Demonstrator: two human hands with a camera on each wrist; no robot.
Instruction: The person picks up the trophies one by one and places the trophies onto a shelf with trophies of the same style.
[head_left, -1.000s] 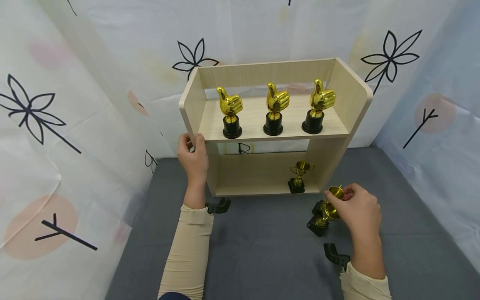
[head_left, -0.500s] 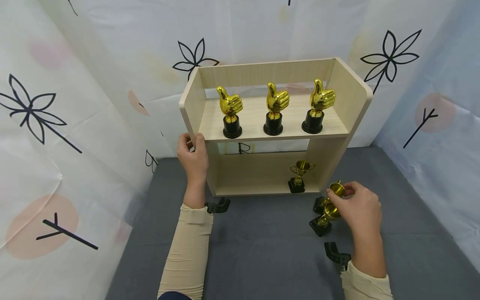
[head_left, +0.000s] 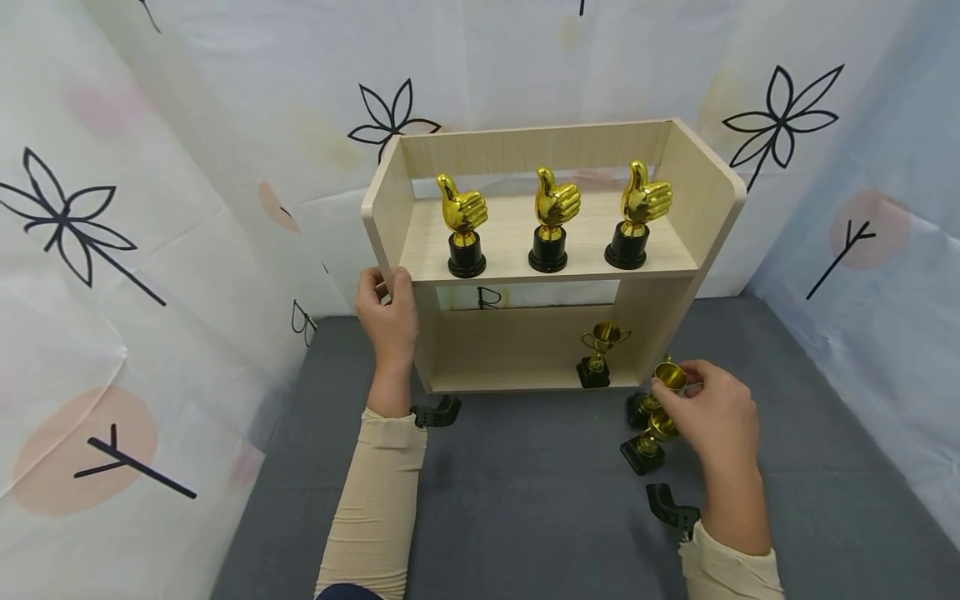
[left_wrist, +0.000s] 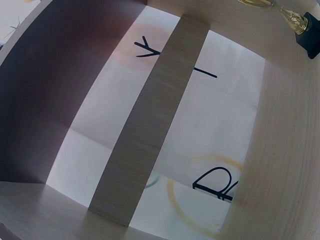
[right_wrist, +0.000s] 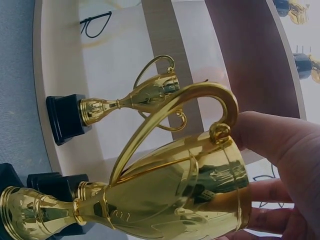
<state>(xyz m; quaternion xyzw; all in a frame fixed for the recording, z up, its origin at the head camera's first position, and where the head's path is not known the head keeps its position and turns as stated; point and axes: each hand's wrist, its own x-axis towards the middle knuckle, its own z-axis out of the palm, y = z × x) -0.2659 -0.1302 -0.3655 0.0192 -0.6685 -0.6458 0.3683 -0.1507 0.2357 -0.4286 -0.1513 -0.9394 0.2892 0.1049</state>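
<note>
My left hand (head_left: 388,325) grips the left side panel of a two-tier wooden shelf (head_left: 525,390). My right hand (head_left: 716,412) pinches the rim of a gold trophy cup (head_left: 670,377) in front of the shelf's lower right corner. Just nearer stands a second trophy cup (head_left: 642,454), partly covered by that hand. In the right wrist view this nearer cup (right_wrist: 195,190) fills the foreground and hides much of the fingers and the held cup. Upright in the lower tier, at the right, is another trophy cup (head_left: 596,367).
Three gold thumbs-up trophies, at left (head_left: 465,229), middle (head_left: 551,225) and right (head_left: 633,221), stand spaced along the upper tier. A grey cloth (head_left: 517,500) covers the table. Patterned white fabric (head_left: 225,75) hangs behind and at both sides.
The right hand and the pinched trophy cup have shifted slightly away from me. The nearer cup has moved slightly right. The left hand stays on the shelf panel.
</note>
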